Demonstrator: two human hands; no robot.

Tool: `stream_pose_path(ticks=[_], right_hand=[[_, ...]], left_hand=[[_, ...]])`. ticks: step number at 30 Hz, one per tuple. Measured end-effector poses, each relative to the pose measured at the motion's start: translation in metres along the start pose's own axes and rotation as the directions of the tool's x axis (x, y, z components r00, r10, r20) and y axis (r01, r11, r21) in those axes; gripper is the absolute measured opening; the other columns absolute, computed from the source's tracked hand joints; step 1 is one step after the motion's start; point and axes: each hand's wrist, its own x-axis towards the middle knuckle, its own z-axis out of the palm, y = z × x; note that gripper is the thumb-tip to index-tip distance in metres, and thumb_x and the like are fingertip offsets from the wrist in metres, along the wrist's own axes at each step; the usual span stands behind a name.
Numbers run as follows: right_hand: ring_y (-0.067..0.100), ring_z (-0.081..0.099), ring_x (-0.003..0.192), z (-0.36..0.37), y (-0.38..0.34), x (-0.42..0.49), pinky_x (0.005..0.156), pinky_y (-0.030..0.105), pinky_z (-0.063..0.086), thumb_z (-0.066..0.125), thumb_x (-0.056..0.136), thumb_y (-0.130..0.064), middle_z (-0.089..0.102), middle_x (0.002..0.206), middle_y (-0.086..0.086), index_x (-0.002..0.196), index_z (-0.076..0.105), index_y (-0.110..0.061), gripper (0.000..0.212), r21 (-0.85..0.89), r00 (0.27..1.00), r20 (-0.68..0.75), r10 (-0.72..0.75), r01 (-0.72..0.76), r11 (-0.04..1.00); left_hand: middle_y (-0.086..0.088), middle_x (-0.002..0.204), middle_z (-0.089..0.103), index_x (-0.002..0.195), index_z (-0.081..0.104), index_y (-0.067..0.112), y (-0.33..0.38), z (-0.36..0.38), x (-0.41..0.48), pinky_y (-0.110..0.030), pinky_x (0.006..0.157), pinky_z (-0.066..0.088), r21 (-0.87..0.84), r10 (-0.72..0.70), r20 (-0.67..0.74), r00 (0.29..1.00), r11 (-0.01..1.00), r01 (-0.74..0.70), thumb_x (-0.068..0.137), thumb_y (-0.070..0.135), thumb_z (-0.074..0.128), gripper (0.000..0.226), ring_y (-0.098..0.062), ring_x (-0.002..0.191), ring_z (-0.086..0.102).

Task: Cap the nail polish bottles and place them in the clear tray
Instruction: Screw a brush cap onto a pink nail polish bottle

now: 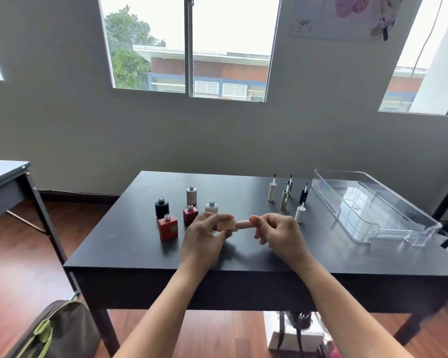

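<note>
Lying sideways: pink bottle (pixel 226 225) in left hand (pixel 204 240), cap (pixel 243 224) in right hand (pixel 281 235).

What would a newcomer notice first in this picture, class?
Both hands meet in the middle: the left hand holds a pink bottle while the right hand grips its cap. Five uncapped bottles stand just left of them; brush caps stand upright to the right, beside an empty clear tray.
</note>
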Motion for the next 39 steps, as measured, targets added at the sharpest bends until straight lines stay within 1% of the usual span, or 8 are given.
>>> stream_pose_path(ticks=[5, 8, 11, 13, 19, 25, 32, 39], right_hand=[[0.008, 0.061, 0.050, -0.003, -0.001, 0.002, 0.061, 0.026, 0.049, 0.046, 0.069, -0.084, 0.069, 0.058, -0.001, 0.070, 0.071, -0.023, 0.066, -0.141, 0.995, 0.039, 0.087, -0.081, 0.987], [0.003, 0.063, 0.073, -0.004, 0.001, 0.002, 0.072, 0.017, 0.050, 0.076, 0.071, -0.052, 0.069, 0.086, -0.009, 0.108, 0.063, -0.039, 0.041, -0.104, 0.996, 0.085, 0.028, -0.019, 0.994], [0.001, 0.060, 0.068, -0.004, 0.002, 0.001, 0.067, 0.016, 0.045, 0.078, 0.077, -0.020, 0.068, 0.075, -0.014, 0.093, 0.069, -0.036, 0.025, -0.113, 0.997, 0.062, -0.054, 0.060, 0.992], [0.004, 0.060, 0.062, -0.003, 0.001, 0.001, 0.064, 0.023, 0.049, 0.074, 0.081, -0.028, 0.069, 0.066, -0.014, 0.082, 0.072, -0.030, 0.003, -0.128, 0.998, 0.046, -0.041, 0.046, 0.991], [-0.001, 0.060, 0.050, -0.006, -0.005, 0.001, 0.061, 0.026, 0.048, 0.042, 0.075, -0.081, 0.068, 0.057, -0.013, 0.064, 0.068, -0.032, 0.057, -0.317, 0.998, 0.056, 0.028, -0.009, 0.948], [-0.002, 0.057, 0.068, -0.004, -0.005, -0.001, 0.063, 0.009, 0.040, 0.078, 0.075, -0.031, 0.063, 0.074, -0.014, 0.095, 0.065, -0.035, 0.024, -0.340, 0.994, 0.070, -0.089, 0.107, 0.934], [0.000, 0.053, 0.055, -0.006, -0.007, 0.000, 0.061, 0.027, 0.044, 0.059, 0.082, -0.060, 0.066, 0.063, -0.018, 0.092, 0.071, -0.032, 0.032, -0.452, 0.997, 0.075, -0.018, 0.050, 0.891], [0.001, 0.057, 0.066, 0.000, -0.008, -0.005, 0.070, 0.014, 0.041, 0.074, 0.080, -0.031, 0.069, 0.088, -0.013, 0.106, 0.071, -0.029, 0.026, -0.475, 0.987, 0.044, -0.155, 0.157, 0.866]], left_hand=[[0.019, 0.095, 0.058, 0.099, 0.072, 0.041, 0.000, 0.001, -0.001, -0.001, 0.075, 0.038, 0.012, -0.013, 0.029, 1.000, 1.000, 0.012, 0.073, 0.017, 0.080, 0.036, 0.006, 0.084, 0.055], [0.018, 0.096, 0.059, 0.098, 0.072, 0.041, -0.002, 0.001, 0.001, -0.004, 0.077, 0.039, 0.000, -0.019, 0.021, 1.000, 1.000, 0.019, 0.073, 0.017, 0.080, 0.036, 0.002, 0.084, 0.057], [0.016, 0.098, 0.059, 0.099, 0.071, 0.043, -0.003, 0.001, 0.001, -0.009, 0.078, 0.042, -0.004, -0.010, 0.024, 1.000, 1.000, 0.010, 0.074, 0.018, 0.080, 0.036, 0.000, 0.086, 0.057], [0.016, 0.099, 0.060, 0.100, 0.071, 0.042, -0.004, 0.001, 0.001, -0.013, 0.077, 0.044, -0.012, 0.000, 0.024, 1.000, 1.000, 0.001, 0.074, 0.018, 0.080, 0.037, -0.002, 0.086, 0.058], [0.018, 0.097, 0.058, 0.099, 0.071, 0.044, -0.004, 0.002, 0.001, -0.010, 0.076, 0.042, -0.015, -0.001, 0.020, 1.000, 1.000, 0.002, 0.073, 0.018, 0.080, 0.038, 0.001, 0.087, 0.056], [0.022, 0.095, 0.056, 0.099, 0.071, 0.043, -0.004, 0.001, 0.001, -0.001, 0.074, 0.038, -0.014, -0.003, 0.018, 1.000, 1.000, 0.003, 0.073, 0.017, 0.080, 0.038, 0.005, 0.085, 0.054], [0.022, 0.095, 0.058, 0.100, 0.071, 0.041, -0.003, 0.001, 0.000, -0.006, 0.077, 0.043, -0.020, 0.002, 0.038, 0.999, 1.000, -0.002, 0.074, 0.015, 0.079, 0.038, 0.002, 0.087, 0.057], [0.026, 0.095, 0.056, 0.102, 0.071, 0.040, -0.003, 0.001, -0.001, -0.006, 0.081, 0.042, -0.023, 0.008, 0.043, 0.999, 1.000, -0.007, 0.075, 0.018, 0.079, 0.036, 0.005, 0.090, 0.056]])
